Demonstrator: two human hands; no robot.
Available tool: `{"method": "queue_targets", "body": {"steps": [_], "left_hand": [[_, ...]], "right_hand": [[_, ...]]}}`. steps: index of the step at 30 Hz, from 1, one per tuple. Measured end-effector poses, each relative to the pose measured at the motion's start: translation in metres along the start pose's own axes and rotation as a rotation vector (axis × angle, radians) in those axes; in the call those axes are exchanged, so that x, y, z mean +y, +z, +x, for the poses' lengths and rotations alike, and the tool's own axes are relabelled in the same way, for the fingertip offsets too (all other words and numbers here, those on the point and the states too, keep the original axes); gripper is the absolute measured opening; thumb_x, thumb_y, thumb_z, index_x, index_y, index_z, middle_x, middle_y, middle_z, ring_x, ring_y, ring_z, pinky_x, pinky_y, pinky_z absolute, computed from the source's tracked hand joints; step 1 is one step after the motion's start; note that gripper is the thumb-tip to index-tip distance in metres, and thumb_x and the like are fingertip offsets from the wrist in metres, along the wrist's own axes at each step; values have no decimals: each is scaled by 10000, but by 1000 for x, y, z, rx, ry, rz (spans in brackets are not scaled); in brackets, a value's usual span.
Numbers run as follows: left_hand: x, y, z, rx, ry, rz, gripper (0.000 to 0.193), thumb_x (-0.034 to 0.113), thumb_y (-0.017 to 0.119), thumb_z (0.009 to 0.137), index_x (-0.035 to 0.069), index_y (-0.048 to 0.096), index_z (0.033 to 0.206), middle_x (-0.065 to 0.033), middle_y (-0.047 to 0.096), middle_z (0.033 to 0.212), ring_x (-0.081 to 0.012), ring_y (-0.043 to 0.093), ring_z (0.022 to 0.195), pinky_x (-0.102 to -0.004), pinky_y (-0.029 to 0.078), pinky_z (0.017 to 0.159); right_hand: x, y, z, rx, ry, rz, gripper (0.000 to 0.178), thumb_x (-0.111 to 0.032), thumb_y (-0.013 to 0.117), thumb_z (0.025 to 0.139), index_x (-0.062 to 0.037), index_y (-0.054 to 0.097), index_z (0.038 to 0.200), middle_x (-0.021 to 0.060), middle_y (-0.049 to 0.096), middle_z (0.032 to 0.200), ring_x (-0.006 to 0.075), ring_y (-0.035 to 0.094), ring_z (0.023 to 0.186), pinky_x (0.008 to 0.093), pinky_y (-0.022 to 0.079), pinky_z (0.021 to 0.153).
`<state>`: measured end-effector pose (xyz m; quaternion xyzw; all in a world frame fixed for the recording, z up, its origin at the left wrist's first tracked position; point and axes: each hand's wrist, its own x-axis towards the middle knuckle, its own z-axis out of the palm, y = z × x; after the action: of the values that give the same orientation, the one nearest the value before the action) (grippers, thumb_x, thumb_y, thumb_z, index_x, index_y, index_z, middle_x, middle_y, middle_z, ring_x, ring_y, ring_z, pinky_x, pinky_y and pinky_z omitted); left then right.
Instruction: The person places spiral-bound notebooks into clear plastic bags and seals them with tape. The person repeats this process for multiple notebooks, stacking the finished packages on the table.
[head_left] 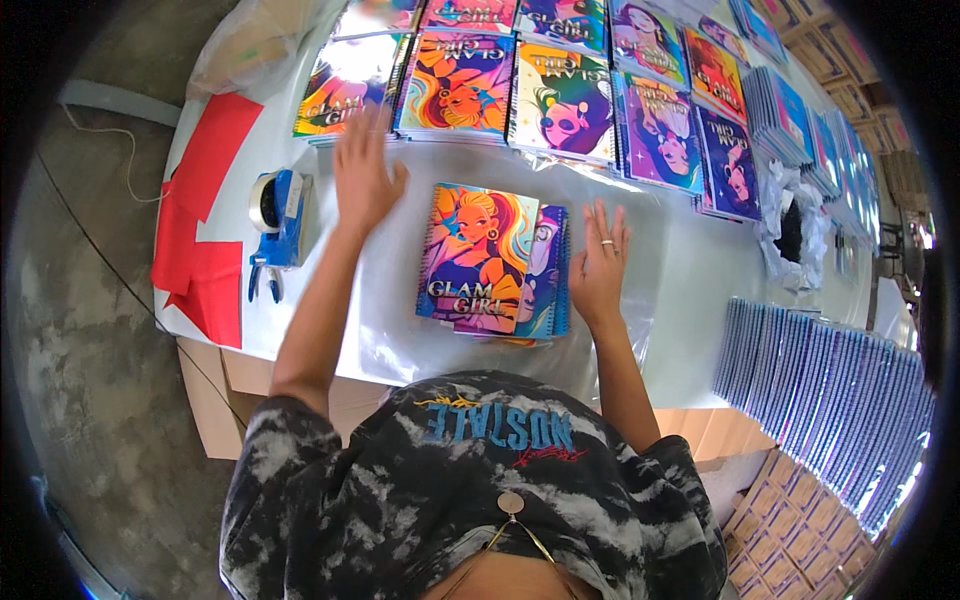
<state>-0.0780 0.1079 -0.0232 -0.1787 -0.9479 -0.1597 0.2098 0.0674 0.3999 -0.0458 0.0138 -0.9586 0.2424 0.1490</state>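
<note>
In front of me on the table lies a small uneven pile of spiral notebooks (478,262), the top one showing an illustrated woman with orange and blond hair. My right hand (600,268), with a ring on one finger, is flat and open along the pile's right edge. My left hand (366,178) reaches away from me, fingers stretched out and slightly blurred. Its fingertips overlap the near edge of a yellow and purple notebook stack (352,84) at the far left. Whether they touch it I cannot tell. Nothing shows in either hand.
Further notebook stacks (563,103) line the far side. A blue tape dispenser (283,218) and red sheets (213,290) lie left. At right are a crumpled plastic bag (793,225) and a long row of notebooks (825,395). Clear plastic (385,335) lies by the pile.
</note>
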Motion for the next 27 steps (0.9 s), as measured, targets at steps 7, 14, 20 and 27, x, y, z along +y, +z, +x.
{"method": "queue_targets", "body": {"steps": [7,14,20,27], "left_hand": [[-52,-27,40,-319,-282,-54,278,176,573,866,32,560,1103,-127,651,944,-221,632,889,-315,477,820],[27,-63,5,203,-73,-1054,249,-54,640,770,24,566,994,-68,628,957,-177,597,907,-305,472,804],[40,10,-63,-406,669,-133,505,87,542,755,245,549,1235,-59,566,1063,-256,527,1014,-386,413,881],[-24,31,115,-207,293,-124,363,116,617,748,77,555,1103,-154,563,1105,-322,526,1046,-431,412,870]], "right_hand": [[4,-31,-22,76,126,245,545,39,418,765,-44,444,1303,140,454,1336,354,298,1317,439,214,1079],[23,-56,-2,384,195,439,432,74,412,790,-7,540,1194,129,591,1149,218,523,1118,335,346,992],[53,-64,69,420,132,366,407,74,430,790,-8,562,1166,121,613,1110,206,544,1086,328,378,958],[102,-22,222,356,239,468,327,-12,492,813,-10,595,1123,150,655,980,214,628,898,308,472,796]]}}
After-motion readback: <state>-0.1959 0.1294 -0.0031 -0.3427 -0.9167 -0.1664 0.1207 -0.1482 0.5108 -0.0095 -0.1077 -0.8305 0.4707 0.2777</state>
